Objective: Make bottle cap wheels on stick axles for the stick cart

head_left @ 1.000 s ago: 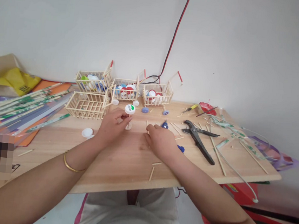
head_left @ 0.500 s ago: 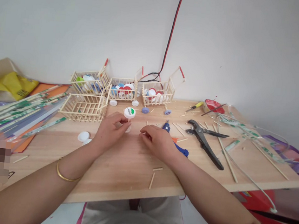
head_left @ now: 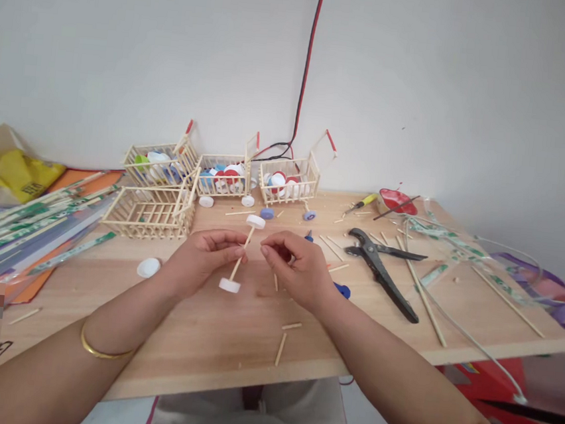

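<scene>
My left hand pinches the stick of a wheel axle, a thin wooden stick with a white cap at each end, tilted above the wooden table. Just to the right is my right hand, its thumb and forefinger pressed together; anything between them is too small to make out. Behind my left hand stands a wooden stick basket. A white cap lies beside my left wrist. The blue glue gun is partly hidden behind my right hand.
Three stick carts holding colored caps stand at the back. Black pliers, a yellow-handled knife and a red dish are at the right. Wrapped sticks lie at the left. A pixelated patch covers the left edge.
The axle has turned in my left hand, so both caps and the stick now show. My right thumb and forefinger have come together. The view has shifted slightly.
</scene>
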A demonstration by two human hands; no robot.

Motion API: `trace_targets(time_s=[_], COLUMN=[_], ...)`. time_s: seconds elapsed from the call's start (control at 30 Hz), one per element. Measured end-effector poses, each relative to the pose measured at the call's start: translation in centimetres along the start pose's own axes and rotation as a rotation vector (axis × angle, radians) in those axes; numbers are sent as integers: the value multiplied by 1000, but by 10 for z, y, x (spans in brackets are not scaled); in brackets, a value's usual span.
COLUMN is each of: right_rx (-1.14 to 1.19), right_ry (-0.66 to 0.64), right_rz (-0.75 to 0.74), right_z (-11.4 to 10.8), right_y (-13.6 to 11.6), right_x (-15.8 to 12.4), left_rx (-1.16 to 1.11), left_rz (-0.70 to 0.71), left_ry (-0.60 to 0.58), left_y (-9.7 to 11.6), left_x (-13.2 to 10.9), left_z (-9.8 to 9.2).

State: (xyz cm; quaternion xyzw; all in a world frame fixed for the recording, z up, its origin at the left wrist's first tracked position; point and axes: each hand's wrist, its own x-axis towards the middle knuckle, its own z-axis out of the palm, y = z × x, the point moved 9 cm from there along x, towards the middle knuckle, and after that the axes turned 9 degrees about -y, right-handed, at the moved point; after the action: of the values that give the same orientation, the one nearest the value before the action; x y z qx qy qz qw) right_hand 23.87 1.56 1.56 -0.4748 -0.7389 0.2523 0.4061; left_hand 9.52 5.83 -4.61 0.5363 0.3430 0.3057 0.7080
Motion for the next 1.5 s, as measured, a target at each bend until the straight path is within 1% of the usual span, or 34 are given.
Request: trace_targets(time_s=[0.13,0.23,0.33,0.47,0.53,0.63,0.87,1.0,1.17,1.5], right_rx=[0,16,74,77,59,39,36,53,14,-8], right_ry=[-2,-28,-115,-234,-271,-303,-287,-296,-285,-291], right_rz=[-16,-18,-24,-103,-144,-163,-146,-164,-175,-148], right_z=[1,4,12,23,27,31,31,32,33,34], right_y=[-1,-5,-10,-18,-21,-21,-21,-21,-23,-21], right_x=[-1,-2,-4,-6,-6,-7,-6,-7,-6,-7], left_rx=[-111,-211,-274,-329,-330,-314,-305,-307,-302,-278], left_rz=[-47,-46,-12,4,1,-5,-4,-12,-10,8], left_ry=[-24,-7,16,2,-1,5,17,0,-5,-3], left_y=[-3,-6,-7,-10,-10,-10,-10,-12,-12,-12], left_x=[1,1,3,5,5,4,4,4,4,4], left_z=[2,1,-3,-3,-2,-1,-2,0,1,1])
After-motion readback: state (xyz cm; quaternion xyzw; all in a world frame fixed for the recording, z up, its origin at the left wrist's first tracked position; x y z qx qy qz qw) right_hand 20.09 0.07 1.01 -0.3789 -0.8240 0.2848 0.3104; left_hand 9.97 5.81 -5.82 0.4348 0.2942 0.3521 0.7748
